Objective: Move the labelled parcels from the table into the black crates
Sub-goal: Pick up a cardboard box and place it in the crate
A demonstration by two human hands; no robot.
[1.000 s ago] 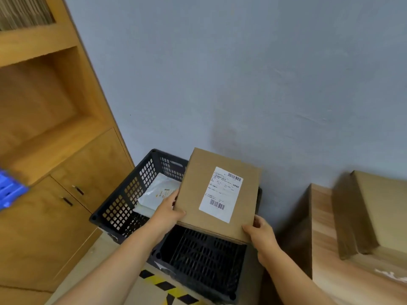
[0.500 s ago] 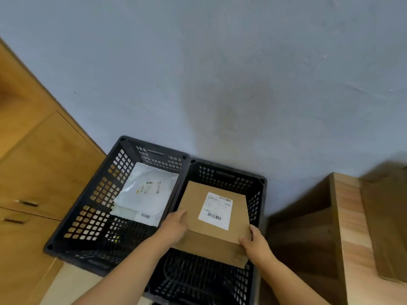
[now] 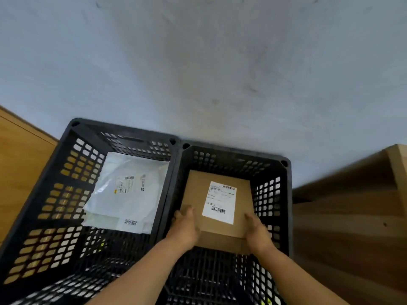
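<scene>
Step in hand: setting a parcel down. Cardboard box [image 3: 218,203] is inside the right black crate [image 3: 286,194], toward its far wall, label side up. Cannot tell whether the underside rests on the crate floor yet.

Left hand [image 3: 184,227] grips the box's near left corner, fingers curled over the top face. Right hand [image 3: 256,230] grips the near right corner the same way.

Next move, by my reading: lower until the box sits flat, then open both hands and lift them clear of the crate's near wall.

Materials: box is plain brown corrugated board, flat and squarish, with a white barcode label [image 3: 220,202]. Crates are rigid black plastic with lattice walls and slatted floors, touching side by side against a grey wall [image 3: 198,62]. Left black crate [image 3: 72,150] holds a glossy, wrinkled white poly mailer [image 3: 130,192] near its far right corner.
</scene>
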